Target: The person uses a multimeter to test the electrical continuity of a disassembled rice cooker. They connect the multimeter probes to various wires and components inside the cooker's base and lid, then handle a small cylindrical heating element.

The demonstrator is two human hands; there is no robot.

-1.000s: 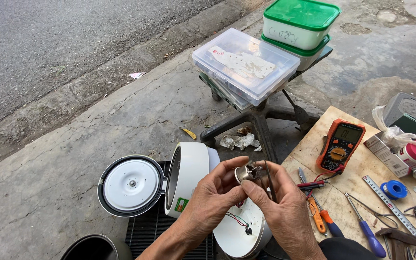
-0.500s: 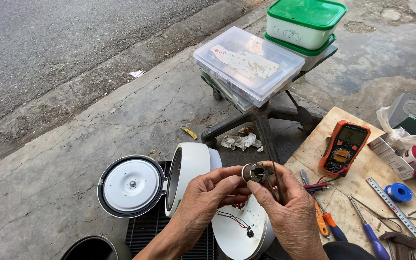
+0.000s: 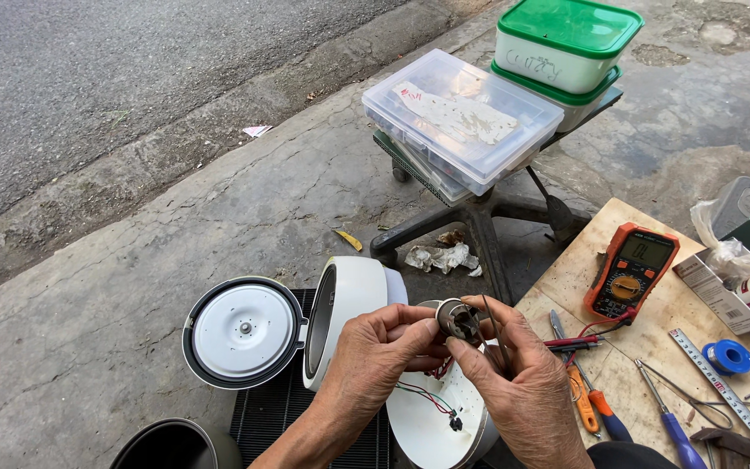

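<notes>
Both my hands hold a small round metal part (image 3: 457, 318) with wires in front of me. My left hand (image 3: 379, 352) grips it from the left with fingers and thumb. My right hand (image 3: 518, 369) pinches it from the right, with a thin metal rod (image 3: 495, 334) beside the fingers. Red and black wires (image 3: 423, 395) hang from the part down to a white round base (image 3: 431, 426) below my hands. A white rice cooker (image 3: 340, 317) lies on its side on a black grille (image 3: 275, 417), its round lid (image 3: 240, 330) swung open to the left.
An orange multimeter (image 3: 631, 269) lies on a wooden board (image 3: 583, 260) at the right, with screwdrivers (image 3: 601, 404), pliers, a ruler and a blue tape roll (image 3: 726, 356). Clear plastic boxes (image 3: 462, 117) and green-lidded tubs (image 3: 566, 39) sit on a stool. A dark pot rim (image 3: 175, 443) shows bottom left.
My hands turned the round part slightly and shifted a little to the right in view. Everything else stays put.
</notes>
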